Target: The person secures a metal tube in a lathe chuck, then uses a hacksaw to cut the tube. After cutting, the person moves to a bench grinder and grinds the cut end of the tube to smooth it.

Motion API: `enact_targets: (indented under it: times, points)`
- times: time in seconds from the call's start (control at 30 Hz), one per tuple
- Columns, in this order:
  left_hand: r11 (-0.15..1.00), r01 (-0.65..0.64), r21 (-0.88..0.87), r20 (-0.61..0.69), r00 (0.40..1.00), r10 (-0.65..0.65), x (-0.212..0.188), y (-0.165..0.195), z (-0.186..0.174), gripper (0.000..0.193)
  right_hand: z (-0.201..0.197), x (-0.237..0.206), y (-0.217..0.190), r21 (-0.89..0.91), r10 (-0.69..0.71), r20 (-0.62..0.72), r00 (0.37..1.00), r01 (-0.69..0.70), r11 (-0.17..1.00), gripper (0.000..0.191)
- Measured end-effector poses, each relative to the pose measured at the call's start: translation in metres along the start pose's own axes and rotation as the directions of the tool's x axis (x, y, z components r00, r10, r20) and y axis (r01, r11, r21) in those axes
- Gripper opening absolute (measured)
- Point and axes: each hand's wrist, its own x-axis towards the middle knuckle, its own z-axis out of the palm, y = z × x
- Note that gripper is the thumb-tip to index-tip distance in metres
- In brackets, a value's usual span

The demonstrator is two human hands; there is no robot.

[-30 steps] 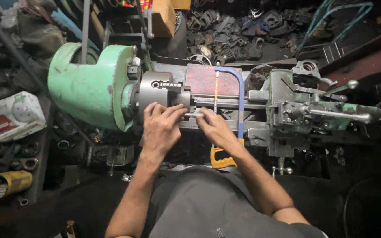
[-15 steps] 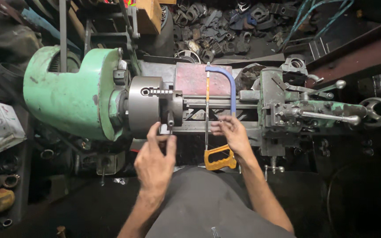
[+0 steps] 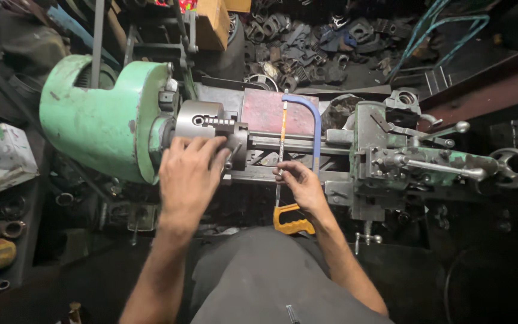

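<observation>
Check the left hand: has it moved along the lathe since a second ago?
Yes. The left hand has shifted left, away from the hacksaw, and now rests on the chuck near the green housing.

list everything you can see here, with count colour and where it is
lathe: one, green housing, across the middle of the view
chuck: one, bare grey metal, on the lathe's housing end
hacksaw: one, blue frame with orange handle, lying across the lathe bed
red panel: one, behind the bed
handwheel: one, grey, far right end
carriage with levers: one, grey-green, right of the hacksaw
cardboard box: one, brown, top centre
scrap metal parts: a heap, dark, top behind the lathe
white packet: one, white, on the left shelf
left hand: one, on the chuck
right hand: one, its fingers at the hacksaw blade
</observation>
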Motion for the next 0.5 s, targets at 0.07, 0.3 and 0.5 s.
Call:
enact_targets:
  times: [0.07,0.3,0.5]
  points:
    - [1.000,0.027,-0.010,0.021,0.999,-0.027,-0.012,0.001,0.003,0.032,0.001,0.005,0.002,-0.008,0.037,0.026,0.999,-0.037,0.999,0.019]
    - [0.869,0.475,-0.136,0.267,0.862,-0.430,-0.065,0.001,0.030,0.041,0.004,0.019,0.018,-0.128,0.007,-0.009,1.000,-0.008,0.992,0.015]
    - [0.865,0.485,-0.130,0.313,0.848,-0.429,-0.095,-0.016,0.057,0.026,0.010,0.020,0.018,-0.189,0.002,0.059,0.998,0.009,0.982,0.016]
